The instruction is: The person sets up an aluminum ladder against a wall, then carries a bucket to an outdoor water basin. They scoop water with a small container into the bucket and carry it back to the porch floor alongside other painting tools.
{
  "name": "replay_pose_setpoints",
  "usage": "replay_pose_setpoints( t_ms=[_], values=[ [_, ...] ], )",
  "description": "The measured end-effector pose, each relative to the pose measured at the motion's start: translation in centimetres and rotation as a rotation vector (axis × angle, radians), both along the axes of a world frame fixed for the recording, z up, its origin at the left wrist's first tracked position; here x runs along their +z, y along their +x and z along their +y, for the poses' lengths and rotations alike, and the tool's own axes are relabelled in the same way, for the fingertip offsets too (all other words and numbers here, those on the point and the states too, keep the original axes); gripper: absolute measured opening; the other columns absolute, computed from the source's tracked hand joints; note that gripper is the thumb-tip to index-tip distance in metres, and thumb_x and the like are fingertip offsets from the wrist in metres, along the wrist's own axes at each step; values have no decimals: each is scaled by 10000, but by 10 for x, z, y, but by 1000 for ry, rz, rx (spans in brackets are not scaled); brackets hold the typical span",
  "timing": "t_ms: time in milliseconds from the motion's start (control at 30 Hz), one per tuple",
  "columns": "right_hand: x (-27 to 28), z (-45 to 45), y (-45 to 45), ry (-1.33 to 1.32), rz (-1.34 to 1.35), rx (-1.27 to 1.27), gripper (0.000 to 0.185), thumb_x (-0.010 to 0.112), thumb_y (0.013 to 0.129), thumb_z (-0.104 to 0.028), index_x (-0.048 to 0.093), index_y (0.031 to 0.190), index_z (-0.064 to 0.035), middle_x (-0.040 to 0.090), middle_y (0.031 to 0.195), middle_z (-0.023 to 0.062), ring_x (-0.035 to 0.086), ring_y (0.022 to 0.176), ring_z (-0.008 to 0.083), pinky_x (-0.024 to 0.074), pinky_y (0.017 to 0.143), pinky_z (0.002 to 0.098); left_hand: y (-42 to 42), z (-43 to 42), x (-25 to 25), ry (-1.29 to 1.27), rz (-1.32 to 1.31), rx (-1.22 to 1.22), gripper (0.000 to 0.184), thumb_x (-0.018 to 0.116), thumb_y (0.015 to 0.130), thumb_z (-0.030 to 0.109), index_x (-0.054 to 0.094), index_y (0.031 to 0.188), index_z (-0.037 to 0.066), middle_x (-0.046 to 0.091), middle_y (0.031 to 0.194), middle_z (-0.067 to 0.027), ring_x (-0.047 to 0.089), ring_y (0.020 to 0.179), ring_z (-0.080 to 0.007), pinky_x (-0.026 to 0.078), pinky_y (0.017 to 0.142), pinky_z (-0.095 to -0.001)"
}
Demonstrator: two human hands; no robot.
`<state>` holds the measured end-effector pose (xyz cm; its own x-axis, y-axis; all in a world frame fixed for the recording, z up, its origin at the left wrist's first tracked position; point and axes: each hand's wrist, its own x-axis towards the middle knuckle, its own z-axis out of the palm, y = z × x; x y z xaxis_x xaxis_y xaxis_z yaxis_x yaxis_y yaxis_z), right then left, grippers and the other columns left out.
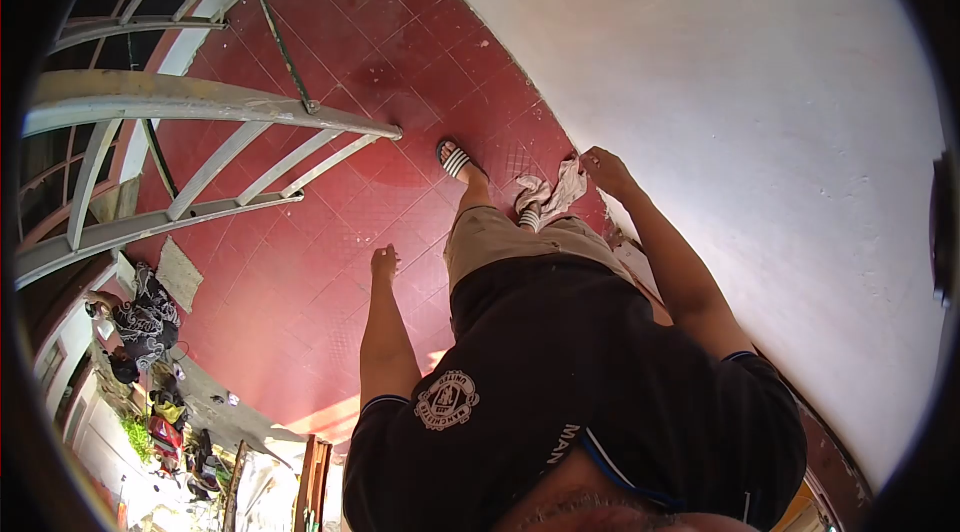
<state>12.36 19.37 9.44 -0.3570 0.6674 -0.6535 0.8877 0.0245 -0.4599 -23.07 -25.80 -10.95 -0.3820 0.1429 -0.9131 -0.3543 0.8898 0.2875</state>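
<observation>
My right hand [606, 173] is closed on the top end of a pale pinkish rag [568, 184], close to the white wall. The rag hangs down in folds and partly covers my right foot, so only a bit of its striped sandal shows. My left hand [384, 264] hangs at my left side above the red floor, holding nothing, its fingers loosely bent and slightly apart. My left foot wears a black-and-white striped sandal [454, 160] and is set ahead of the right one.
Red tiles [340, 202] cover the floor. A white wall [740, 112] runs along my right. Open metal window grilles [230, 114] jut in from the left. Farther left, a person in patterned black clothing [150, 317] is near a doorway, with bags and plants beyond.
</observation>
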Motion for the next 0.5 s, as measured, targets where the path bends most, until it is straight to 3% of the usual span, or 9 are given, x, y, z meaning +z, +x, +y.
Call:
replay_pose_setpoints(
  t_ms=[67,133,167,233,300,333,367,467,500],
  values=[
    [3,-13,8,8,-6,36,423,510,910,-363,599,1079,14,649,1002,215,624,959,351,486,838,401,-1,6,1,-3,-4,0,386,502,929,403,556,1026,34,655,957,-120,671,804,-234,556,654,-400],
    [1,-23,15,-27,11,19,409,516,911,-346,600,1063,24,656,972,196,644,902,298,498,807,381,-8,42,25,102,-136,312,404,515,918,417,566,1026,31,650,910,-102,651,716,-204,547,668,-406],
    [3,-29,18,-87,26,-25,397,518,914,-333,600,1050,31,661,949,178,653,857,263,505,784,369,-7,62,42,150,-121,324,404,515,918,417,566,1026,31,650,910,-102,651,716,-204,547,668,-406],
    [6,-43,15,-196,188,-141,343,499,930,-341,618,975,-23,645,858,86,600,730,149,499,680,295,3,108,90,621,-263,630,404,515,916,432,595,1015,48,629,833,-75,583,596,-164,518,619,-367],
    [66,-60,-21,-347,210,-272,348,480,939,-332,601,1032,-19,632,872,74,599,737,156,513,692,300,20,161,177,937,-504,623,394,483,934,432,624,966,66,592,771,-49,495,513,-132,459,525,-320],
    [44,-65,-18,-435,373,-327,384,492,940,-366,594,1036,-8,632,896,93,609,783,172,521,724,323,33,183,227,1047,-636,580,406,460,944,435,631,941,67,583,763,-47,480,504,-126,440,503,-307],
    [68,-76,-33,-477,465,-352,398,498,946,-383,597,1028,-6,632,911,107,616,836,191,521,753,341,51,196,272,1144,-768,519,422,437,954,439,637,916,69,573,754,-45,465,495,-121,421,481,-295],
    [126,-117,-69,-817,792,-359,480,406,971,-466,625,929,-40,638,851,116,634,861,255,500,834,389,106,207,365,1253,-991,281,482,387,962,483,623,949,63,578,730,-47,439,469,-116,416,454,-283],
    [144,-137,-80,-905,885,-317,547,348,970,-518,630,914,-53,642,828,119,659,808,269,534,760,407,123,205,385,1279,-1026,196,503,359,969,491,616,962,59,574,737,-56,438,474,-116,416,449,-287]
  ],
)
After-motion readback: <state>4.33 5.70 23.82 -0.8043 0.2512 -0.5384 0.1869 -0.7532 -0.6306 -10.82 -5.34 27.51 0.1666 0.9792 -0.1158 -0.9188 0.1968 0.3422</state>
